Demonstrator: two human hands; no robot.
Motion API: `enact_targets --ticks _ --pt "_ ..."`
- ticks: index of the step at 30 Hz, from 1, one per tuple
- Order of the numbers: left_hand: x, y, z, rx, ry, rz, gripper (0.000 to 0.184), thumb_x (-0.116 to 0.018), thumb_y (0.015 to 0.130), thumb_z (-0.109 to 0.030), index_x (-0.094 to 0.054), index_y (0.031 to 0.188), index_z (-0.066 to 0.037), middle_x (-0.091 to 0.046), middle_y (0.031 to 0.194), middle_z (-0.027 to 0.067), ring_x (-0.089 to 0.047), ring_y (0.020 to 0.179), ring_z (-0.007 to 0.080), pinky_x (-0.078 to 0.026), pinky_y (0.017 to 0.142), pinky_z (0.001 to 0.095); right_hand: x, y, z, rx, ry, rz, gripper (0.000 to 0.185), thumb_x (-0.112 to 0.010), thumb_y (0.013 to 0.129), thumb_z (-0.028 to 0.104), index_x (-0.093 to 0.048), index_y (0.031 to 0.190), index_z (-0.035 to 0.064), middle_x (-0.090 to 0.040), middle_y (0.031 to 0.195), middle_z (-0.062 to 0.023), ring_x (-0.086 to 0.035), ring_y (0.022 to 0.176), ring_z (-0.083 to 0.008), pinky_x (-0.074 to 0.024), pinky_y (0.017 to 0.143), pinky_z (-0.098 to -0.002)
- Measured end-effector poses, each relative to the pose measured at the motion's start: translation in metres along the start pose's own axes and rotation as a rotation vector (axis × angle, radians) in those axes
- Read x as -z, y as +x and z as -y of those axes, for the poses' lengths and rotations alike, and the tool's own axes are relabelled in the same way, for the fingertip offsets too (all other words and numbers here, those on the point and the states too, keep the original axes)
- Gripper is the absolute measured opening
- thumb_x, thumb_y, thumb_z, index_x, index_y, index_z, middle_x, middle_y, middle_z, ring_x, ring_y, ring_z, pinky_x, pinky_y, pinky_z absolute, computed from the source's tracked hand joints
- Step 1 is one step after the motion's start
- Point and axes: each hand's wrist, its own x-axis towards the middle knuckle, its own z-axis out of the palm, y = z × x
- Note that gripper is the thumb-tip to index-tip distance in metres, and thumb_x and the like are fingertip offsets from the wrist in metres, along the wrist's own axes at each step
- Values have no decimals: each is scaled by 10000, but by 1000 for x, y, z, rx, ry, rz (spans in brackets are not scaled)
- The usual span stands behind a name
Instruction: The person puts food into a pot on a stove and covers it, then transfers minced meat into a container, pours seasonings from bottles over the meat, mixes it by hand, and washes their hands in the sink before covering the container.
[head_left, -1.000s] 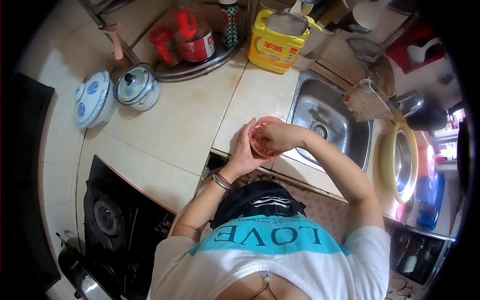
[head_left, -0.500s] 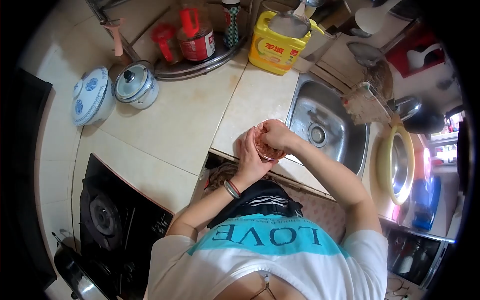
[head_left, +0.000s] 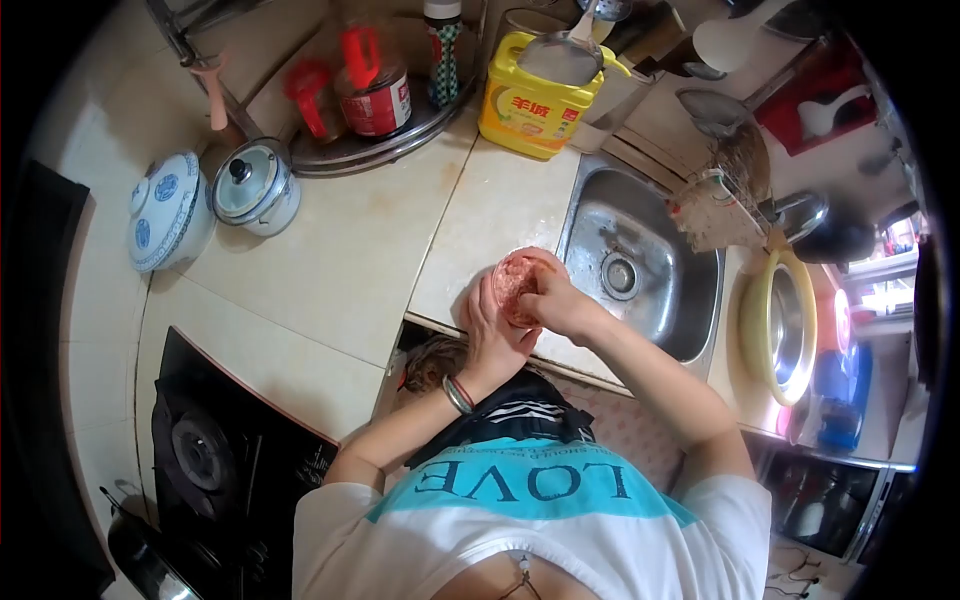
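Note:
A small round bowl of pink, wet-looking minced meat sits at the counter's front edge, left of the sink. My left hand is wrapped around the bowl's near left side. From the right, my right hand reaches into the bowl, its fingers bent and closed in the meat. The fingertips are hidden in the mince.
A steel sink lies just right of the bowl. Behind stands a yellow jug with a strainer on top. A lidded pot and a black gas stove are to the left, a yellow-rimmed basin to the right.
My right hand has shifted within the bowl toward its near right side, so more of the meat shows. The whole view has moved slightly.

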Motion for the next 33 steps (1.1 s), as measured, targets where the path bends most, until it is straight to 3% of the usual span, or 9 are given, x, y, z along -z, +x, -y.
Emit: enact_targets --ticks 4,8,12,16,17,21,25,29,33 --pt "-3 0 3 22 -23 -9 990 -754 594 -151 -84 1307 3 -230 1252 217 -272 1167 374 -249 981 454 -13 30 -13 -104 -19 -36 408 -529 745 143 -473 1046 -126 -566 938 -213 -578 833 -245 -469 700 -317" --pt "2 9 3 22 -36 -63 1001 -776 572 -173 -104 1292 7 -238 1245 222 -292 1154 373 -271 966 448 4 46 -27 206 -50 215 377 -489 766 124 -493 1104 -43 -573 981 -155 -569 859 -228 -469 725 -302" --pt "8 10 2 -24 50 -71 1013 -772 593 -214 -80 1293 22 -210 1273 238 -268 1177 378 -207 985 464 35 0 31 167 -102 235 345 -457 760 42 -517 1097 4 -563 1010 -113 -554 900 -171 -457 782 -274" --pt "8 6 4 -13 103 -12 995 -743 634 -251 -54 1300 16 -128 1341 261 -223 1221 395 -122 989 538 24 0 20 -34 453 196 364 -478 758 23 -526 1118 -1 -584 967 -100 -536 932 -161 -416 845 -259" --pt "7 5 5 -1 82 8 997 -735 644 -260 -42 1303 22 -131 1341 264 -219 1226 396 -105 988 546 13 7 12 -3 541 135 300 -483 761 23 -555 1052 11 -590 889 -75 -546 866 -149 -438 791 -262" --pt "0 2 10 42 72 59 1012 -707 685 -284 17 1313 42 -134 1341 276 -203 1241 399 -69 987 555 -13 34 10 -82 232 22 150 -493 738 -25 -549 865 30 -560 793 -22 -528 751 -128 -458 666 -258" --pt "2 8 16 73 106 39 986 -682 718 -243 43 1317 52 -133 1342 285 -169 1260 399 -76 994 546 0 58 -9 112 421 200 207 -513 782 74 -540 975 5 -567 875 -48 -538 805 -142 -459 721 -271" --pt "9 12 13 39 102 -4 986 -700 686 -172 17 1330 35 -177 1344 259 -232 1245 366 -101 1001 490 30 2 54 -22 338 103 257 -434 840 131 -576 1027 26 -598 957 -83 -569 878 -163 -459 769 -270" --pt "10 11 13 39 92 2 982 -698 682 -171 9 1331 37 -177 1342 254 -229 1244 362 -109 1001 489 17 21 26 -33 636 162 213 -449 841 141 -588 954 25 -600 909 -81 -573 848 -168 -470 750 -284"
